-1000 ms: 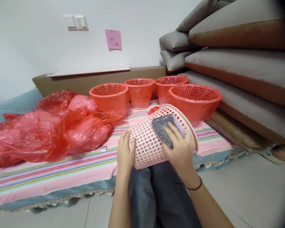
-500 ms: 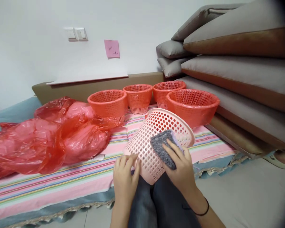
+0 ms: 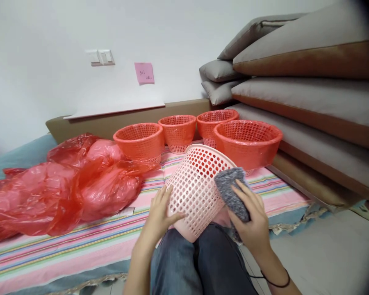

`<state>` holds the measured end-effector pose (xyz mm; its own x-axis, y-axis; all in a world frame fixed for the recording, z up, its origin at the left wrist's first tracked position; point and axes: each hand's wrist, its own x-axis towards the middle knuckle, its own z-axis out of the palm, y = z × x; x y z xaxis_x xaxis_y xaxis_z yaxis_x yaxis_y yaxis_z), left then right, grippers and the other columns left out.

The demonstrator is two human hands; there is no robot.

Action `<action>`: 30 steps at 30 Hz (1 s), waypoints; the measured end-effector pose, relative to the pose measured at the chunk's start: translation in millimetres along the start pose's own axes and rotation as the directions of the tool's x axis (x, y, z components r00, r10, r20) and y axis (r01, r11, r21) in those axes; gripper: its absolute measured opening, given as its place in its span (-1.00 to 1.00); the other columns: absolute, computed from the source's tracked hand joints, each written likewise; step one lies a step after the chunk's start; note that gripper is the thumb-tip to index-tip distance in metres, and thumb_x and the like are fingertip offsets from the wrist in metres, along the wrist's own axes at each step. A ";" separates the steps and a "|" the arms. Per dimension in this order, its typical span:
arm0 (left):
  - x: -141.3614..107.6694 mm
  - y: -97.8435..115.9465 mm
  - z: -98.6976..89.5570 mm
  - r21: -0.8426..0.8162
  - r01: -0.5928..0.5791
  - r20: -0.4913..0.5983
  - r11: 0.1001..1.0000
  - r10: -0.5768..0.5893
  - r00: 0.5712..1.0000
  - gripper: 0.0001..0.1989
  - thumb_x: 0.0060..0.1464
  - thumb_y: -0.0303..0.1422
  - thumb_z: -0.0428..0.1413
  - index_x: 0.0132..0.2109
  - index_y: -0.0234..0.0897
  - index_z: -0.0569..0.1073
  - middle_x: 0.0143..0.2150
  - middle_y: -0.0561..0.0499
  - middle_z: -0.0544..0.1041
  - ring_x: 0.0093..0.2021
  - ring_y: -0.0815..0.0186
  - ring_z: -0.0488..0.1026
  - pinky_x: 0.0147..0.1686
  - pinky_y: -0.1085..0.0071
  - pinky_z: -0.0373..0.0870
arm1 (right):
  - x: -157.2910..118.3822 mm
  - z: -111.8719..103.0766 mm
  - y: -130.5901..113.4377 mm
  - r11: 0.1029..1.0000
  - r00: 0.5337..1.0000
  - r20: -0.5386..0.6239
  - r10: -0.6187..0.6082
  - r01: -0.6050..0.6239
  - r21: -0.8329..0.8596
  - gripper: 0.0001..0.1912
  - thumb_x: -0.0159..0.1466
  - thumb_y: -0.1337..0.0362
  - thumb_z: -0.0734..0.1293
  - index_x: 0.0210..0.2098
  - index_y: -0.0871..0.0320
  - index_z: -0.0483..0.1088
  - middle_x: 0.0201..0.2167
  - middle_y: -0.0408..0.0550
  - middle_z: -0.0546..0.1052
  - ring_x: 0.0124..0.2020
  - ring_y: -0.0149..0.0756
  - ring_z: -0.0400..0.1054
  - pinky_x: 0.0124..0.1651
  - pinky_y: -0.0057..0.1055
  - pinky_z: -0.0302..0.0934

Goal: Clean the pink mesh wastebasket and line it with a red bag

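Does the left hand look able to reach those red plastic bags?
Probably yes: across the striped cloth nothing seems to block the left hand from the red plastic bags, though it would likely have to leave the pale pink basket it touches.

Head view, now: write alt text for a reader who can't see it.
A left hand holds a tilted pale pink perforated basket over the person's knees while the right hand holds a fuzzy gray cloth at its rim. Behind stand four baskets in red plastic on a striped cover, with red bags at left and stacked cushions at right.
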<state>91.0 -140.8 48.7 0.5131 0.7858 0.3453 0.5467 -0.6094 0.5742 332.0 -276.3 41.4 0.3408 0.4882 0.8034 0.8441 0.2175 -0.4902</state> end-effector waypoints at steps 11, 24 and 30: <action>53.3 21.8 -67.3 0.083 -0.031 0.286 0.996 0.006 0.958 -0.53 -0.15 -0.39 0.28 0.00 -0.07 0.57 0.07 -0.03 0.59 0.10 0.07 0.52 0.13 0.12 0.37 | 12.8 -22.6 33.0 0.848 0.872 -0.037 0.488 -0.463 0.257 -0.49 0.20 0.06 0.38 0.09 0.13 0.41 0.14 0.09 0.46 0.20 0.02 0.30 0.30 0.06 0.11; 157.4 141.2 0.9 0.201 -0.712 0.410 0.673 0.602 0.685 -0.52 0.12 -0.15 0.20 0.14 -0.23 0.42 0.24 -0.19 0.43 0.25 0.12 0.36 0.16 0.21 0.29 | 15.8 -11.6 58.8 0.899 0.915 0.026 0.402 -0.400 0.176 -0.52 0.20 0.07 0.37 0.07 0.13 0.42 0.16 0.13 0.44 0.20 -0.01 0.30 0.29 0.06 0.13; 174.1 154.0 14.9 0.271 -0.814 0.479 0.514 0.662 0.577 -0.58 0.04 0.03 0.18 -0.35 -0.29 0.47 -0.33 -0.10 0.58 -0.26 0.17 0.52 -0.24 0.34 0.33 | 18.7 -37.3 41.7 0.897 0.899 -0.091 0.429 -0.412 0.159 -0.49 0.20 0.07 0.37 0.09 0.13 0.43 0.17 0.09 0.44 0.21 0.03 0.29 0.30 0.05 0.11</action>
<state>274.4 -99.4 186.1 0.9748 -0.0007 0.2233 0.0422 -0.9814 -0.1873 389.1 -289.6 48.7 0.7063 0.4547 0.5425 0.5509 0.1282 -0.8247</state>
